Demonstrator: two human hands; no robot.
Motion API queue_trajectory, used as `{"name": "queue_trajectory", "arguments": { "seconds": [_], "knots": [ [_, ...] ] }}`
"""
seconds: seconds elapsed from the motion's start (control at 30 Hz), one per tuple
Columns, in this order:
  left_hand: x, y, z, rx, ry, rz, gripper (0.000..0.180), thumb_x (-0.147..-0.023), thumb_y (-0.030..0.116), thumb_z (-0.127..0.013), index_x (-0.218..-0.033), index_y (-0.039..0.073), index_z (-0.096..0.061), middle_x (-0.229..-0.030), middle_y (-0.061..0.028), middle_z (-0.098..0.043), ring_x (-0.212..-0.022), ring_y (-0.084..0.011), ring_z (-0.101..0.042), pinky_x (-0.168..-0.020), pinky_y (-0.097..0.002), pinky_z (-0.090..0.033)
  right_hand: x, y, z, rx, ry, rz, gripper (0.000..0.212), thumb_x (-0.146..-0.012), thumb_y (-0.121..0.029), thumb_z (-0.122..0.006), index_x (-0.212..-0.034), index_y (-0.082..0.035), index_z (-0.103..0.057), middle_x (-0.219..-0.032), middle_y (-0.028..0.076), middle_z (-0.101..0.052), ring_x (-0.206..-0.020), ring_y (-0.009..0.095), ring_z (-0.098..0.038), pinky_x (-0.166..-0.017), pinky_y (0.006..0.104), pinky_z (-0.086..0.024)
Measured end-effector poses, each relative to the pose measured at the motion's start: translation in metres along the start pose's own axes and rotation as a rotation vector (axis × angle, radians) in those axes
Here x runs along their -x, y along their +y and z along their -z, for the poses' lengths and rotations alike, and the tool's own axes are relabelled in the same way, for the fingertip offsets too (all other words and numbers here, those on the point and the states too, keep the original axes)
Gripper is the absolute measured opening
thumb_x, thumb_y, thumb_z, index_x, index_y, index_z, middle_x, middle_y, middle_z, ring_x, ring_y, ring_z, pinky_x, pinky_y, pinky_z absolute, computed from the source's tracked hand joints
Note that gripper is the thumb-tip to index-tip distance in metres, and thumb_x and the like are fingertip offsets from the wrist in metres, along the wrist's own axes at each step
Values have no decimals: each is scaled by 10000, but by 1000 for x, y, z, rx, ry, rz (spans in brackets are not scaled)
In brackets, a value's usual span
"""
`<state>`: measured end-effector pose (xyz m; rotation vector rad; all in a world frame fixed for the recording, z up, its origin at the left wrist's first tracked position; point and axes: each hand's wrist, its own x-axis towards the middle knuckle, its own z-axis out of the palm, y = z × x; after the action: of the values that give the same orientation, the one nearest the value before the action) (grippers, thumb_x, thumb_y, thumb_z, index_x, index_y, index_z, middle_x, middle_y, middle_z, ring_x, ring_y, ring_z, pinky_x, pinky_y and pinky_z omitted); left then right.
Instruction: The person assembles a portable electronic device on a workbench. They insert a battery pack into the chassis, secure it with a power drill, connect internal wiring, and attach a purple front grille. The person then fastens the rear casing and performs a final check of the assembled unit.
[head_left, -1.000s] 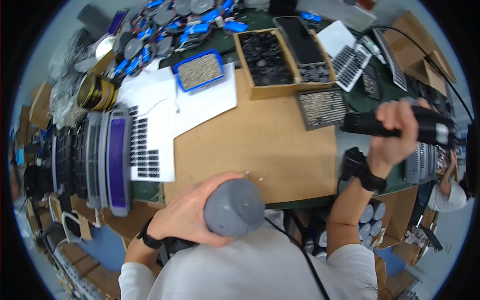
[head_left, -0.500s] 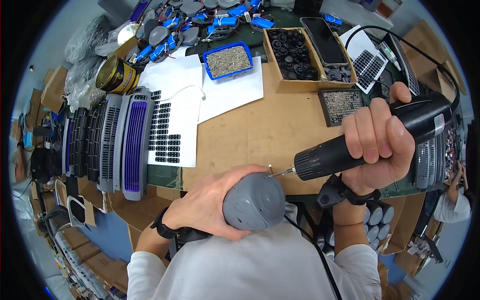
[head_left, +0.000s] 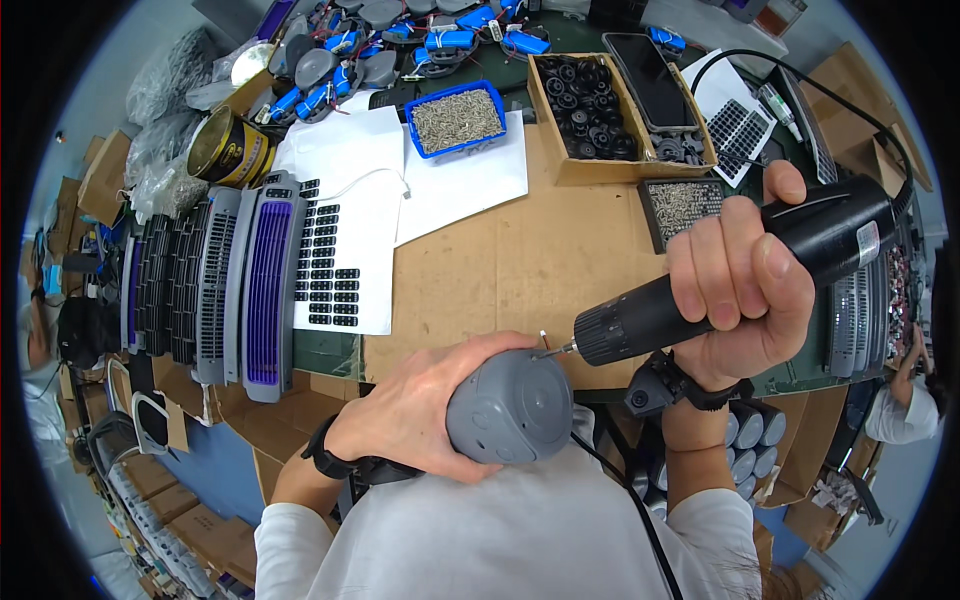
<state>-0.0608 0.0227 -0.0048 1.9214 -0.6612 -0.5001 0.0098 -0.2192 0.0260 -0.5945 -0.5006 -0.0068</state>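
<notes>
My left hand point(head_left: 415, 405) is wrapped around a grey round plastic housing point(head_left: 512, 408), holding it in front of my chest with its flat end facing up and right. In my right hand point(head_left: 745, 275) is a black electric screwdriver point(head_left: 640, 317), gripped around its body and pointing left and slightly down. The screwdriver's bit point(head_left: 556, 350) meets the upper edge of the housing, at or very near a hole there. Whether a screw sits under the tip is too small to tell. A small pale piece sticks up beside that spot.
A blue tray of screws point(head_left: 457, 120) and a darker screw tray point(head_left: 684, 208) sit on the table. Behind are a cardboard box of black wheels point(head_left: 583, 105), a phone point(head_left: 650, 82) and blue-wrapped parts point(head_left: 450, 42). Purple-grey grilles point(head_left: 270, 290) stand left, by a sheet of black stickers point(head_left: 345, 250).
My right hand has moved slightly left and down with the electric screwdriver, so the bit reaches further into the housing's edge. My left hand and the housing have barely shifted.
</notes>
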Motion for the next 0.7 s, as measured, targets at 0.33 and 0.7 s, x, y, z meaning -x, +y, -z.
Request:
{"name": "queue_trajectory", "arguments": {
  "seconds": [0.33, 0.7],
  "knots": [
    [-5, 1, -2, 32, 42, -18, 894, -516, 211, -876, -1312, 27, -513, -1116, -140, -675, -951, -293, -693, -843, -357, -551, -4, 6, 8, -70, -69, -26, 312, -870, -62, -528, -1146, -111, -391, -583, -65, -464, -459, 58, -483, -498, 229, -472],
    [-16, 5, 5, 80, -69, 170, 935, -550, 262, -854, -1379, 79, -463, -1263, -162, -606, -1110, -360, -614, -957, -423, -488, -20, -52, 70, 649, 388, 410, 335, -880, 0, -535, -1199, -63, -457, -635, -10, -422, -505, 92, -406, -536, 281, -409]
  ]
}}
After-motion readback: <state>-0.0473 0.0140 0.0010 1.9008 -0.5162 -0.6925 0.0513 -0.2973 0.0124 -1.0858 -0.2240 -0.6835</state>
